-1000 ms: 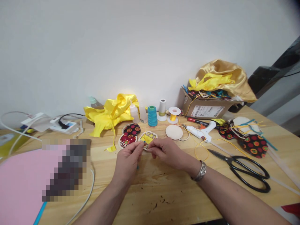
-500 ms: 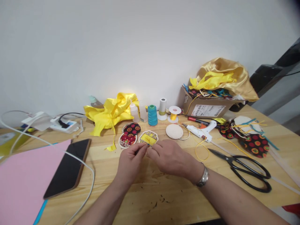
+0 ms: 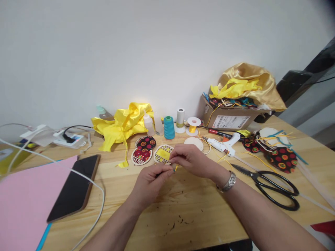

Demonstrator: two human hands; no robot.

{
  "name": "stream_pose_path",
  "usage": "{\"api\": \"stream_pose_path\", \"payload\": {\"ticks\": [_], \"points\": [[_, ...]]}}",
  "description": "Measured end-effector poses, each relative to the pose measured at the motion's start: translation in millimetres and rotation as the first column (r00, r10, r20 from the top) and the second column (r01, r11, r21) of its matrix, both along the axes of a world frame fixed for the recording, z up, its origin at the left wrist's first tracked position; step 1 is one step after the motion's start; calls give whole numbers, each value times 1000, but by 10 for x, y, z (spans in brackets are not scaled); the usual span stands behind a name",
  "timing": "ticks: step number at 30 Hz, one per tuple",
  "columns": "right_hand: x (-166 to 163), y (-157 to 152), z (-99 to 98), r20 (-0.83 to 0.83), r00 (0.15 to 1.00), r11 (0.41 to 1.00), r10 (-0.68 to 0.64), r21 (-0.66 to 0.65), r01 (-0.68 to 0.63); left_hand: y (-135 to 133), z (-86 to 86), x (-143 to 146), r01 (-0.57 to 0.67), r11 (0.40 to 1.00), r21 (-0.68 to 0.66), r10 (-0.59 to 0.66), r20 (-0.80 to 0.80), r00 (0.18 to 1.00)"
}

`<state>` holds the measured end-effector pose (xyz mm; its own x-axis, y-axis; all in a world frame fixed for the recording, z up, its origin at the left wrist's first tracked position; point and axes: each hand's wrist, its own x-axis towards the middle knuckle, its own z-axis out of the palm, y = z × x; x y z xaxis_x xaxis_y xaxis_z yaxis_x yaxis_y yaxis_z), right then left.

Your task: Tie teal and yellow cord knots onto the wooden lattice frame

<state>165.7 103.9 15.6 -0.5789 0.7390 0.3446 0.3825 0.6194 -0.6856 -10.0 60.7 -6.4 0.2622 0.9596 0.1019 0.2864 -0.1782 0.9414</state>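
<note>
My left hand [image 3: 154,179] pinches a short end of thin yellow cord with a bit of blue on it between thumb and forefinger. Just above and to its right, my right hand [image 3: 195,161] is closed, its fingertips on the same yellow cord [image 3: 177,167]. Right behind the hands lies a wooden lattice piece with a yellow fabric centre [image 3: 162,154], partly covered by the right fingers. To its left is a patterned red and black fabric piece with a wooden rim [image 3: 142,156]. A pale round disc [image 3: 193,143] lies behind the right hand.
Black scissors [image 3: 269,184] and a white glue gun [image 3: 222,145] lie on the right. Behind stand a teal thread cone [image 3: 169,128], a yellow cord spool [image 3: 193,128] and a cardboard box [image 3: 227,118]. Yellow fabric [image 3: 123,123] and a phone [image 3: 74,188] are on the left.
My right hand has risen and turned, its fingers coming away slightly from the left ones. My left hand has shifted a little right and down. Yellow cord now shows between them.
</note>
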Motion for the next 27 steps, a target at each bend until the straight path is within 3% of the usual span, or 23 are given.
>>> {"api": "stream_pose_path", "payload": {"ticks": [4, 10, 22, 27], "points": [[-12, 63, -43, -106, 994, 971, -31, -240, 5, 8, 17, -17, -129, 987, -91, 138, 97, 986], [-49, 30, -32, -81, 996, 939, -28, -343, -1, 21, 21, -26, -307, 943, -128, 321, 109, 941], [-96, -65, -77, -69, 997, 952, 26, -302, -46, 21, 44, -21, -412, 901, -133, 424, 77, 902], [-114, -98, -93, -26, 1000, 980, 11, -198, -16, 26, 47, -6, -431, 893, -127, 442, 75, 894]]}}
